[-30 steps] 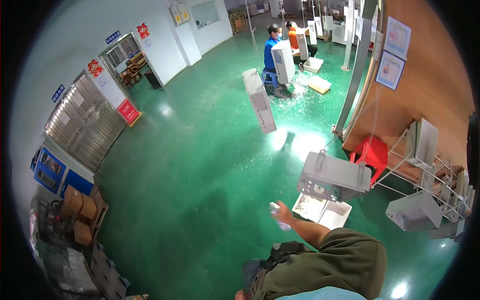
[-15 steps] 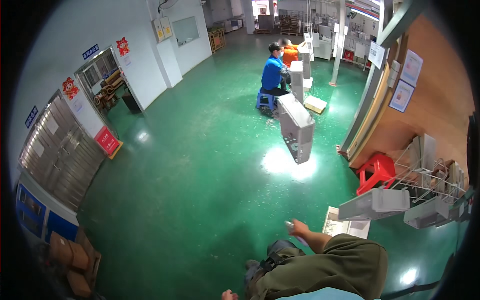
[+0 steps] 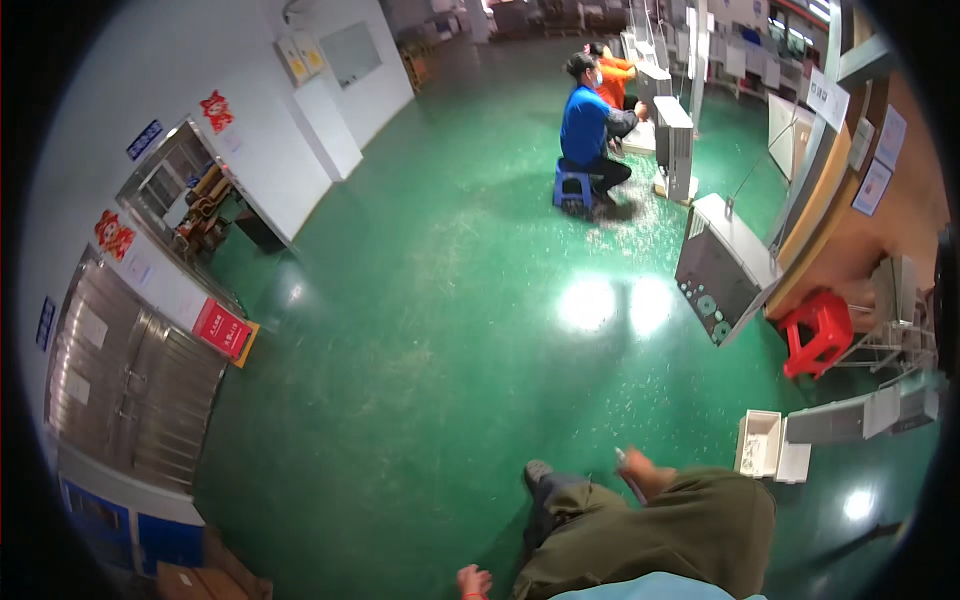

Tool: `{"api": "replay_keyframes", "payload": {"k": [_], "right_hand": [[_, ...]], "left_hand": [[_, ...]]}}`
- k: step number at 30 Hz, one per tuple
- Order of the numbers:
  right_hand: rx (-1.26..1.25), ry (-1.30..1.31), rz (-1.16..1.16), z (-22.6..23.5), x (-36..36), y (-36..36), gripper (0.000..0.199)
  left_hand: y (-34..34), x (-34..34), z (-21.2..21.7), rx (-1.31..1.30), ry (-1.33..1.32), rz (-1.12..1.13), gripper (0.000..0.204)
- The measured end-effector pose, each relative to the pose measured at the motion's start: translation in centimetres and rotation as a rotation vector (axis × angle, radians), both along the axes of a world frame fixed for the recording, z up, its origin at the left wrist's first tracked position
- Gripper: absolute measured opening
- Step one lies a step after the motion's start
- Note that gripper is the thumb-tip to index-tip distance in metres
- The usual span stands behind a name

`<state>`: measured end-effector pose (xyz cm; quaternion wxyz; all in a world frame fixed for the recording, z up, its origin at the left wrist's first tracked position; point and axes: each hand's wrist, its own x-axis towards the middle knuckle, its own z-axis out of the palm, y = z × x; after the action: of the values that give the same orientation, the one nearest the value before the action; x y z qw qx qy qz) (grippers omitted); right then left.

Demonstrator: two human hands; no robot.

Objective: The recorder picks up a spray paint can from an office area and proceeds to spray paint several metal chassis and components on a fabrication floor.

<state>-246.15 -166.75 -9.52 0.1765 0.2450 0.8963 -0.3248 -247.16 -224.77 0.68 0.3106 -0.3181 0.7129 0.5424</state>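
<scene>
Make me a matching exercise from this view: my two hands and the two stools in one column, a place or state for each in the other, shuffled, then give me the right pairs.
Column one
1. Right hand
2. Left hand
3. Red stool
4. Blue stool

Column two
A. Under a seated person in a blue top
B. At the lower edge of the picture
C. Gripping a slim pale object
D. On the floor near the brown wall

Right pairs: 1-C, 2-B, 3-D, 4-A.
</scene>
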Motion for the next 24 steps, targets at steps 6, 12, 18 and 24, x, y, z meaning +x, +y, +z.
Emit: {"api": "replay_keyframes", "payload": {"k": [6, 12, 18, 24], "right_hand": [[-0.018, 0.419, 0.134, 17.3, -50.5, -18.0, 0.068], [-0.175, 0.695, 0.292, 31.4, -75.3, -34.0, 0.069], [0.142, 0.316, 0.206, 15.5, -76.6, -34.5, 0.079], [-0.322, -0.203, -0.406, 7.9, -63.7, -33.4, 0.066]], "left_hand": [[-2.3, -7.3, -0.7, 0.022, -0.208, 0.194, 0.034], [-9.7, -21.1, -4.1, 0.08, -0.262, 0.338, 0.035], [-24.0, -45.6, -5.1, 0.134, -0.19, 0.332, 0.035], [-41.3, -70.7, -1.1, 0.047, 0.082, 0.408, 0.036]]}}
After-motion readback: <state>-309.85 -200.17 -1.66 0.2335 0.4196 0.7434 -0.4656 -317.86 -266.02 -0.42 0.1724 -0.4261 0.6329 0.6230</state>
